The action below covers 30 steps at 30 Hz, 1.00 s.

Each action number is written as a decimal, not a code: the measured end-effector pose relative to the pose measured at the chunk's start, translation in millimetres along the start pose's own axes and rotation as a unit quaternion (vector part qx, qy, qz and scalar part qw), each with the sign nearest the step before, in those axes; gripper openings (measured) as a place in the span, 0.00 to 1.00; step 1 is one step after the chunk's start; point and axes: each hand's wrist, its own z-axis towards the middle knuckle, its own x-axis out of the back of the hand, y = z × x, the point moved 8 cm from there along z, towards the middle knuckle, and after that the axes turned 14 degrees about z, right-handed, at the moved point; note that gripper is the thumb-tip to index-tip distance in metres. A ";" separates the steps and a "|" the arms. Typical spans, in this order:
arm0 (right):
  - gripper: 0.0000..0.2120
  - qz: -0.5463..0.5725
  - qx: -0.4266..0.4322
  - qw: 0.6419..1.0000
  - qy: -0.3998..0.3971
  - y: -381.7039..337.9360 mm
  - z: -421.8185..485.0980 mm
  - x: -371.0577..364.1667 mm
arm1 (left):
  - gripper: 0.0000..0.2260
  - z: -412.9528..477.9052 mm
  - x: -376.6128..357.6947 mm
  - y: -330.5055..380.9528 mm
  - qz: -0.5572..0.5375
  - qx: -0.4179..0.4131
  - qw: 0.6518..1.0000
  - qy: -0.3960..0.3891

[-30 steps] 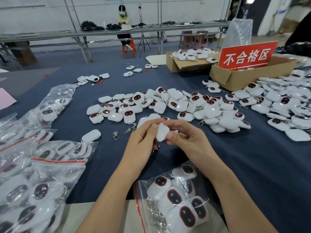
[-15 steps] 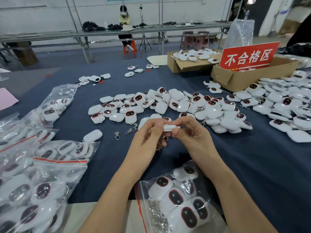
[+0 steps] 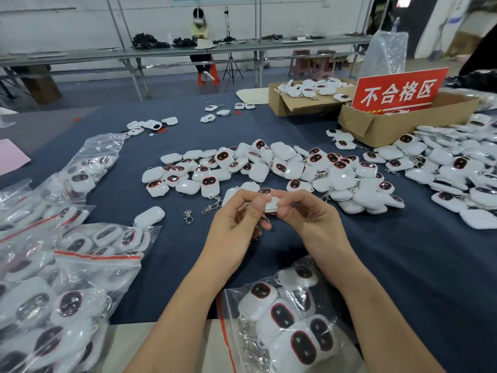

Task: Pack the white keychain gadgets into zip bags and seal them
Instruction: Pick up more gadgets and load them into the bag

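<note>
White gadget (image 3: 273, 202) held up over blue table (image 3: 403, 265), between both hands. Left hand (image 3: 234, 227): thumb and curled fingers pinch its left side. Right hand (image 3: 312, 219): thumb and fingers clamp right side. Zip bag (image 3: 232, 300) with gadgets near wrists. Loose pile (image 3: 293, 168) behind hands.

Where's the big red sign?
The red sign stands at the upper right of the head view, propped in the nearer cardboard box, behind the right-hand heap of white gadgets.
</note>
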 end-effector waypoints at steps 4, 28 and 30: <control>0.12 -0.011 -0.032 0.999 0.005 5.8 0.3 2.5 | 0.08 1.3 0.3 -6.3 0.011 0.005 1.000 0.008; 0.15 -0.107 -0.031 0.994 0.009 12.2 2.4 7.5 | 0.10 4.5 8.4 -23.0 0.030 0.059 0.996 0.056; 0.11 -0.098 -0.018 0.995 0.023 10.7 2.3 9.4 | 0.09 5.2 2.3 -20.5 0.003 0.054 0.998 0.021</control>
